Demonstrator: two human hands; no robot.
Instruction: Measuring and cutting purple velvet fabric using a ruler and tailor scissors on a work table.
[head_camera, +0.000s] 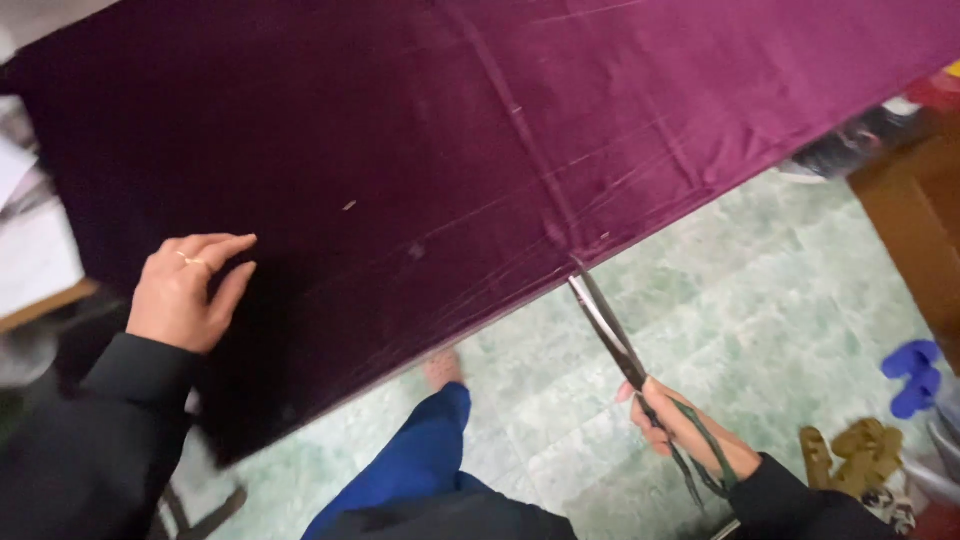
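Note:
A large sheet of dark purple velvet cloth (480, 130) covers the table and hangs over its near edge. My left hand (187, 290), with a ring on one finger, lies flat on the cloth near its left end, fingers spread. My right hand (680, 428) holds a pair of long metal scissors (608, 325) by the handles, below and right of the table edge. The scissor blades point up-left and their tips meet the cloth's near edge, at a crease running across the fabric.
Below the table is a pale green tiled floor (760, 300). My leg in blue trousers (415, 460) and a bare foot show under the edge. A brown wooden cabinet (915, 225) stands at right, with blue slippers (912, 375) and a patterned item near it.

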